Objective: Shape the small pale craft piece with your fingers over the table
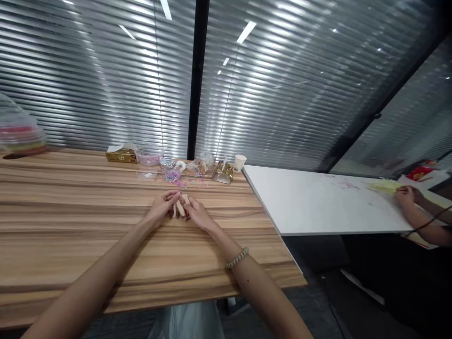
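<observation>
Your left hand [163, 205] and right hand [196, 214] are meeting over the middle of the long wood-grain table [70, 226], fingers of both curling closed around a few small pale beige strips [181, 207] that are sitting between them, just above the tabletop. What the strips are made of is too small to tell. A beaded bracelet [238, 258] is circling your right wrist. Beyond your hands, tiny pastel loops [173, 177] are lying scattered near a shiny gold pouch [222, 172] and a white paper cup [239, 162]. Another person's hands [406, 194] are working at the white table [318, 207] on the right
</observation>
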Demonstrator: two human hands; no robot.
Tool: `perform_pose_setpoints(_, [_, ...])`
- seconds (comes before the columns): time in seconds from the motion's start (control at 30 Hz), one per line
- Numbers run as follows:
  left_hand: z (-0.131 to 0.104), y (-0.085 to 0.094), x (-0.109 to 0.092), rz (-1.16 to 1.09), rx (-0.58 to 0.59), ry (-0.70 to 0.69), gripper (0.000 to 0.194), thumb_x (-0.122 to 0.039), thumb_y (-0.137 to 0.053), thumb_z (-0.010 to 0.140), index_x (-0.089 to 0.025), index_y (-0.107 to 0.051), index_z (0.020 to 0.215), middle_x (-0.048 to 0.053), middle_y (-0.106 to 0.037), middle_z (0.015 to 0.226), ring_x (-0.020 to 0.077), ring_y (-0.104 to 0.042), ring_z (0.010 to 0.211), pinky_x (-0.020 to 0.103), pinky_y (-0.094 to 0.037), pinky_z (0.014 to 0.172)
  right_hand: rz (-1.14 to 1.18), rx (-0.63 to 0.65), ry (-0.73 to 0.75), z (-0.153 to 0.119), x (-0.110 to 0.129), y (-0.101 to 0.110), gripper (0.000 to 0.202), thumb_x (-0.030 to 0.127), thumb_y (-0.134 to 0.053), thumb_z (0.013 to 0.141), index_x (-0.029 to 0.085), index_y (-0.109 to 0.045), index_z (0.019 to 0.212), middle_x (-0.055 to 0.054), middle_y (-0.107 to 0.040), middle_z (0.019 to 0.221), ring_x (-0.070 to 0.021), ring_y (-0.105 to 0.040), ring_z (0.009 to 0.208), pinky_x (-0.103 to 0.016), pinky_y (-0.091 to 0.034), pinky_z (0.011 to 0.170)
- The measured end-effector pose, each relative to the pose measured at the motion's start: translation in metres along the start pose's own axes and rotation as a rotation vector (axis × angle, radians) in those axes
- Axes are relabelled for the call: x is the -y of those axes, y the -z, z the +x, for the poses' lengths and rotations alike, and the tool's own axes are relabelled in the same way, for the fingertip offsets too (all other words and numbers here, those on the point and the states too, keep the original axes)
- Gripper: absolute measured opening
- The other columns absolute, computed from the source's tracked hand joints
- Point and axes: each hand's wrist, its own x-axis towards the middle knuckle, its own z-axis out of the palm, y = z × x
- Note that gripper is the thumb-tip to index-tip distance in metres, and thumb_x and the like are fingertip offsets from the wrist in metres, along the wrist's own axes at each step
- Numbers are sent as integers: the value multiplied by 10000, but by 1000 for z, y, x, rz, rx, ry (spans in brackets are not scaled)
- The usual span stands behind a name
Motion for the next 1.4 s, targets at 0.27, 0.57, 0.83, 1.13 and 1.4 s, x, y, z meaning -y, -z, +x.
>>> perform_pose_setpoints(0.27, [-2,2,-3,-15,-18,-15,499,-417,-808,495,-138,-629,867,28,-682,698,109,-555,449,219,-415,413,102,-21,-41,4,-4,0,84,227,-396,894,181,-444,843,46,-531,607,-71,-459,444,-185,-400,451])
perform_pose_setpoints(0.57, [-2,1,-1,-14,8,-17,505,-382,-826,468,-136,-662,878,72,-709,795,186,-646,706,280,-491,632,100,-32,-19,5,-7,1,171,333,-403,909,172,-447,874,44,-519,623,-57,-441,420,-167,-374,413])
perform_pose_setpoints(0.83, [0,2,1,0,-25,-24,513,-377,-831,459,-131,-662,876,68,-706,764,183,-641,704,288,-491,662,34,-72,29,5,-9,2,180,333,-404,913,182,-446,826,54,-484,598,-65,-426,421,-174,-353,404])
perform_pose_setpoints(1.13, [-1,1,0,10,-18,-17,511,-389,-827,463,-141,-658,876,68,-701,769,191,-647,714,288,-503,649,-18,-64,41,4,-7,2,185,323,-389,916,181,-444,812,53,-471,589,-69,-430,441,-180,-358,437])
perform_pose_setpoints(1.4, [-2,0,-1,-37,0,8,474,-365,-832,467,-151,-659,852,41,-689,739,157,-628,658,264,-498,613,4,-51,24,4,-6,2,202,323,-411,908,182,-443,768,57,-459,579,-65,-425,431,-179,-359,421])
